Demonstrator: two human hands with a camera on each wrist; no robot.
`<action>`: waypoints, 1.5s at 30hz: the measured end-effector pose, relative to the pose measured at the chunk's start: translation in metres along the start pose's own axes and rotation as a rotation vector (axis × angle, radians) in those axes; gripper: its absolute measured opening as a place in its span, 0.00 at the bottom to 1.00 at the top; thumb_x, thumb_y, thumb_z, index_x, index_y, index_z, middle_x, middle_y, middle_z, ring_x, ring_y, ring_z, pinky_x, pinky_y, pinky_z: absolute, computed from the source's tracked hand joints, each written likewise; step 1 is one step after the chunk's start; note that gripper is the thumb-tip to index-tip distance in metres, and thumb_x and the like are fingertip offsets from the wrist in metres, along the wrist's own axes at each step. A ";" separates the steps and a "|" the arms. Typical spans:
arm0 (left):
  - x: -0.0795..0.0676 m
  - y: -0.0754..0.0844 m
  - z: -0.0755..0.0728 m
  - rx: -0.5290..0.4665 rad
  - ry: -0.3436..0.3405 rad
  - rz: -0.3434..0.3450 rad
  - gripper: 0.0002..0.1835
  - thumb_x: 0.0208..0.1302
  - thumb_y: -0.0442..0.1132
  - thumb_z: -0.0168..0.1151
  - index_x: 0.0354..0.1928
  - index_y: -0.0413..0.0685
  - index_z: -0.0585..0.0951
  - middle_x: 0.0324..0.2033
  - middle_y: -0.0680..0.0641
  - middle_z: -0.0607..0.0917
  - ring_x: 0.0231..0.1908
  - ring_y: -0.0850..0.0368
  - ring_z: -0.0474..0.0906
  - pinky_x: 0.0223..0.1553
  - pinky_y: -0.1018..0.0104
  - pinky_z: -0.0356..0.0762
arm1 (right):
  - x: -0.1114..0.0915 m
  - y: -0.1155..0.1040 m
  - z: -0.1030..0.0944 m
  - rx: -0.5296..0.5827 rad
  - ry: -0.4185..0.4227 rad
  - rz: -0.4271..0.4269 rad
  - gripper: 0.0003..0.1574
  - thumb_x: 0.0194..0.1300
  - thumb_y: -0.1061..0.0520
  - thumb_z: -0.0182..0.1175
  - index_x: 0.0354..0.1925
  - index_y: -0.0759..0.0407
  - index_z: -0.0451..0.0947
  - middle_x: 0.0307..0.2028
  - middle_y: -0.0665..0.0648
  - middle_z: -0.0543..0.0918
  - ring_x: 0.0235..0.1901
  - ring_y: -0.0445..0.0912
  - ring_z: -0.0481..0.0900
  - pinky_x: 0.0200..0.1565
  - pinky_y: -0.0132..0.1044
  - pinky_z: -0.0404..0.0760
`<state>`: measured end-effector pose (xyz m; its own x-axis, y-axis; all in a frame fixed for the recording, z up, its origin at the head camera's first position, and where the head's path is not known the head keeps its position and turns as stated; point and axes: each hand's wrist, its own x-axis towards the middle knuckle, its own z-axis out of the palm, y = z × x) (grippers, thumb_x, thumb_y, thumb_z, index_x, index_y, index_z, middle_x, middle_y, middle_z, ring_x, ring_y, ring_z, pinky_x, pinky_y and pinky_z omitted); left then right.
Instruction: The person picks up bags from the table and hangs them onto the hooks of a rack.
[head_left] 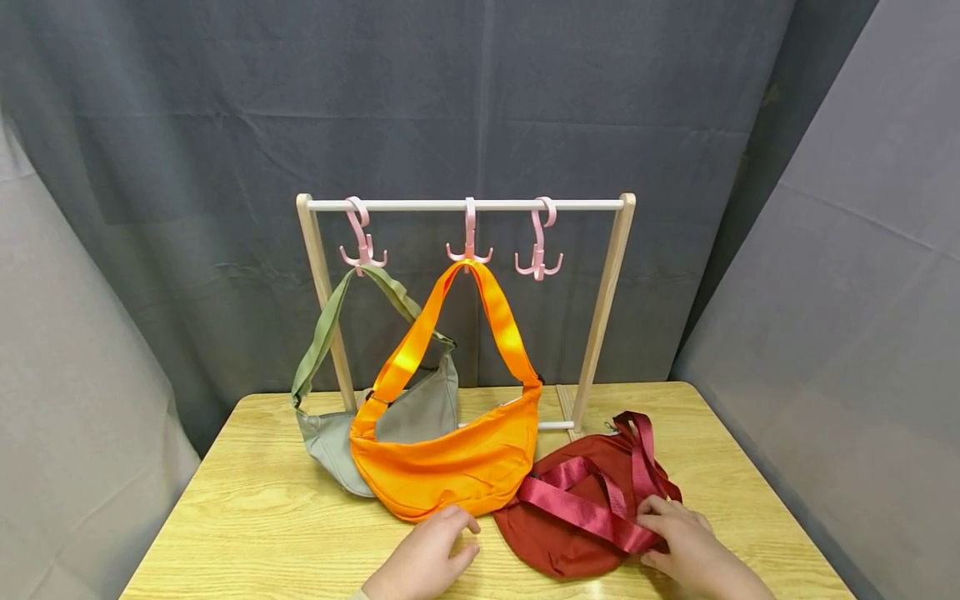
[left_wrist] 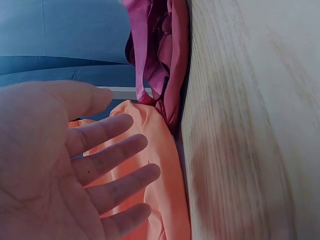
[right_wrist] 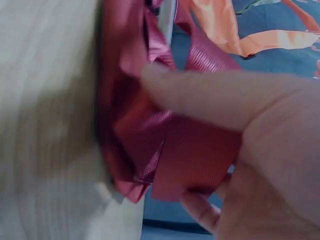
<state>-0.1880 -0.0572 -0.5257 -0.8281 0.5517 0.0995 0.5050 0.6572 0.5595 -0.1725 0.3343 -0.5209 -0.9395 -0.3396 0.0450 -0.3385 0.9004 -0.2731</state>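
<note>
A dark red shoulder bag (head_left: 551, 533) lies on the table at the right, its shiny strap (head_left: 573, 512) looped over the top. My right hand (head_left: 693, 546) holds this strap, the thumb in front and the fingers behind it in the right wrist view. Just in front of an orange shoulder bag (head_left: 450, 475) is my left hand (head_left: 431, 554), its fingers spread and nothing in them. The orange bag hangs by its strap from the middle pink hook (head_left: 470, 237). Behind it, a grey-green bag (head_left: 333, 450) hangs from the left pink hook (head_left: 362, 242).
A wooden rack (head_left: 607, 308) with a white top bar (head_left: 420, 205) stands at the back of the wooden table (head_left: 247, 500). The right pink hook (head_left: 538, 246) carries no bag. Grey curtains (head_left: 225, 125) surround the table at the back and sides.
</note>
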 end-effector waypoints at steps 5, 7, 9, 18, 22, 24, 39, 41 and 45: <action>0.001 -0.001 0.001 0.011 -0.010 0.006 0.11 0.66 0.47 0.61 0.46 0.53 0.78 0.39 0.56 0.79 0.36 0.65 0.73 0.42 0.67 0.75 | 0.003 -0.019 -0.006 0.052 0.111 -0.096 0.19 0.46 0.53 0.75 0.36 0.35 0.80 0.44 0.38 0.75 0.48 0.44 0.73 0.45 0.59 0.67; 0.001 -0.001 0.001 0.006 -0.018 0.004 0.11 0.66 0.47 0.61 0.46 0.52 0.78 0.39 0.56 0.79 0.36 0.65 0.72 0.41 0.67 0.75 | 0.005 -0.027 -0.007 0.059 0.152 -0.122 0.20 0.46 0.54 0.75 0.35 0.33 0.79 0.43 0.37 0.76 0.48 0.43 0.73 0.46 0.58 0.65; 0.001 -0.001 0.001 -0.006 -0.029 -0.003 0.11 0.66 0.48 0.61 0.46 0.53 0.78 0.39 0.56 0.79 0.36 0.65 0.73 0.41 0.68 0.75 | 0.007 -0.033 -0.007 0.051 0.192 -0.140 0.22 0.45 0.55 0.75 0.35 0.32 0.78 0.42 0.37 0.78 0.48 0.42 0.74 0.47 0.56 0.63; 0.000 -0.001 0.000 -0.029 -0.036 0.001 0.09 0.66 0.50 0.60 0.43 0.57 0.78 0.40 0.56 0.80 0.37 0.65 0.74 0.42 0.67 0.75 | 0.020 -0.046 -0.006 0.008 0.347 -0.232 0.24 0.38 0.52 0.78 0.33 0.32 0.77 0.33 0.31 0.78 0.41 0.38 0.74 0.49 0.48 0.55; 0.000 -0.001 0.001 -0.026 -0.028 0.021 0.09 0.66 0.49 0.60 0.43 0.54 0.79 0.39 0.55 0.80 0.38 0.65 0.75 0.42 0.67 0.75 | 0.023 -0.048 -0.005 -0.005 0.373 -0.257 0.24 0.36 0.52 0.78 0.32 0.34 0.77 0.31 0.30 0.76 0.38 0.34 0.71 0.43 0.42 0.54; -0.001 -0.002 0.001 -0.027 -0.030 0.023 0.09 0.67 0.48 0.59 0.43 0.53 0.79 0.39 0.56 0.80 0.39 0.65 0.75 0.43 0.67 0.75 | 0.024 -0.048 -0.004 -0.015 0.374 -0.255 0.24 0.36 0.51 0.78 0.33 0.35 0.78 0.30 0.30 0.76 0.37 0.33 0.69 0.41 0.40 0.54; -0.001 -0.005 0.005 -0.027 -0.048 0.008 0.08 0.66 0.47 0.59 0.42 0.54 0.79 0.39 0.58 0.80 0.40 0.67 0.75 0.44 0.67 0.76 | 0.023 -0.047 -0.006 -0.094 0.333 -0.180 0.21 0.41 0.52 0.77 0.36 0.43 0.80 0.25 0.35 0.73 0.31 0.33 0.65 0.34 0.33 0.62; -0.001 -0.005 0.005 -0.025 -0.057 -0.002 0.08 0.66 0.47 0.60 0.42 0.54 0.79 0.39 0.59 0.80 0.40 0.67 0.75 0.45 0.66 0.76 | 0.023 -0.047 -0.007 -0.095 0.316 -0.173 0.21 0.42 0.51 0.77 0.36 0.44 0.80 0.25 0.36 0.72 0.30 0.33 0.66 0.33 0.33 0.65; -0.001 -0.004 0.005 -0.018 -0.074 -0.029 0.08 0.65 0.49 0.61 0.42 0.56 0.79 0.38 0.61 0.79 0.38 0.69 0.73 0.43 0.66 0.76 | 0.023 -0.047 -0.007 -0.043 0.269 -0.173 0.20 0.44 0.52 0.76 0.37 0.44 0.79 0.28 0.37 0.74 0.32 0.33 0.67 0.33 0.30 0.71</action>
<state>-0.1876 -0.0579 -0.5325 -0.8215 0.5698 0.0226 0.4764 0.6640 0.5763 -0.1788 0.2862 -0.5000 -0.8462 -0.4093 0.3413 -0.4906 0.8484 -0.1989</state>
